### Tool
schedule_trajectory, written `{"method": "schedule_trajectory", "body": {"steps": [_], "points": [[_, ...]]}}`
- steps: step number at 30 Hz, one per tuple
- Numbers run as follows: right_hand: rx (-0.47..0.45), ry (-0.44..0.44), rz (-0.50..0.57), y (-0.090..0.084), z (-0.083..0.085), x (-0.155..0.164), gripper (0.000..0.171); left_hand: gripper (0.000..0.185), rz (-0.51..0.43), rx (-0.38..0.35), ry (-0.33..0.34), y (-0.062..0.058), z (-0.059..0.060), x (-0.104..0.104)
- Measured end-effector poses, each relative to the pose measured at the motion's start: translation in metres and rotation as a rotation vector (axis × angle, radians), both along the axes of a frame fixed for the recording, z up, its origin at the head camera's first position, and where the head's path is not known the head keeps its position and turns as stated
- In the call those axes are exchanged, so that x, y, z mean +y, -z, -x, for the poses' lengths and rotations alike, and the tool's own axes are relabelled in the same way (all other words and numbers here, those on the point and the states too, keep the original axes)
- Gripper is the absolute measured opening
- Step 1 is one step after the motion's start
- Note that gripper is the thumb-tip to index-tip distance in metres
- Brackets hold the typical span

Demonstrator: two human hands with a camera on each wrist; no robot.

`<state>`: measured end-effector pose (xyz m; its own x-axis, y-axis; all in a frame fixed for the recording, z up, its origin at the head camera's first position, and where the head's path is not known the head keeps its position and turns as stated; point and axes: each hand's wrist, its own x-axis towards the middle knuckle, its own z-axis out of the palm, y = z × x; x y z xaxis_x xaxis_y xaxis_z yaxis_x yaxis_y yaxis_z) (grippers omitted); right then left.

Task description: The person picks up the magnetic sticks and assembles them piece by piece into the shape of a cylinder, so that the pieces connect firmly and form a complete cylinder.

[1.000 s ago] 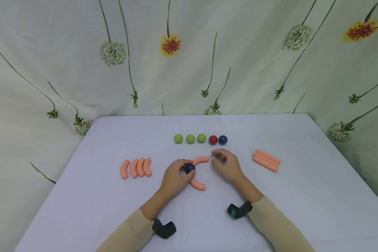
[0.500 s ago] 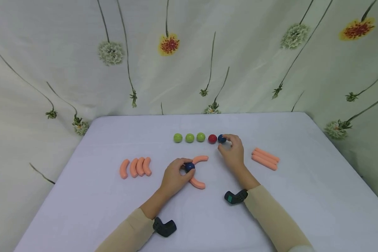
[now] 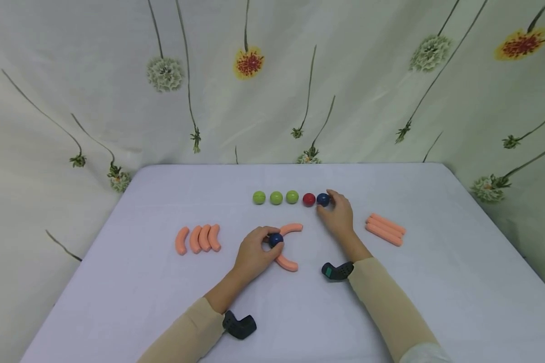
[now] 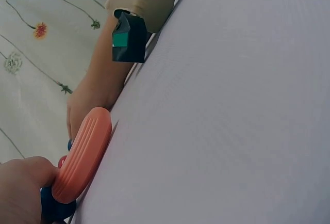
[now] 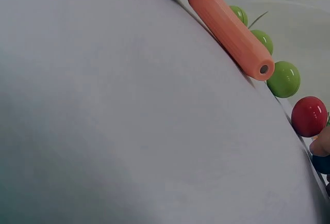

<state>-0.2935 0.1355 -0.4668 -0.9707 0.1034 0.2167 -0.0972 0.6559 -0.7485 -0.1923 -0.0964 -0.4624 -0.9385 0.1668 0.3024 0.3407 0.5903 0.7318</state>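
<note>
My left hand (image 3: 254, 253) pinches a dark blue ball (image 3: 276, 240) between thumb and fingers near the table's middle. One curved orange rod (image 3: 291, 228) runs off the ball's far side, and another curved orange rod (image 3: 287, 264) off its near side. Ribs show along the nearer rod (image 4: 85, 154) in the left wrist view. Farther back, my right hand (image 3: 338, 217) has thumb and fingers on either side of a second dark blue ball (image 3: 323, 199), at the right end of a row. In the right wrist view a rod end (image 5: 264, 69) shows a round metal inset.
Left of that ball stand a red ball (image 3: 309, 199) and three green balls (image 3: 276, 197). Several curved orange rods (image 3: 200, 239) lie at the left. Straight orange rods (image 3: 385, 229) lie together at the right. A white cloth (image 3: 163, 312) covers the table.
My right hand has moved away from beside the far curved rod, back to the blue ball in the row, and its fingers have closed around it. The left hand keeps its hold.
</note>
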Motion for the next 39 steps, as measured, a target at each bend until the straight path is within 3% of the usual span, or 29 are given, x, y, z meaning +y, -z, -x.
{"method": "schedule_trajectory", "body": {"steps": [7,22,28,34,39], "points": [[-0.005,0.016,0.008,-0.001,-0.001,0.0,0.049,0.031,-0.002,-0.02,-0.004,-0.001,-0.001,0.0],[0.022,0.102,0.254,0.003,-0.004,0.004,0.043,0.029,-0.023,-0.064,-0.02,-0.001,-0.001,0.002],[-0.008,0.071,0.355,-0.002,-0.012,0.003,0.043,0.029,-0.031,-0.069,-0.019,-0.003,-0.002,0.002],[-0.045,-0.015,0.338,-0.004,-0.028,0.0,0.042,0.029,-0.05,-0.095,-0.013,-0.003,-0.001,0.002],[-0.071,-0.096,0.348,-0.007,-0.04,-0.004,0.041,0.028,-0.044,-0.073,-0.011,-0.002,0.0,0.002]]}}
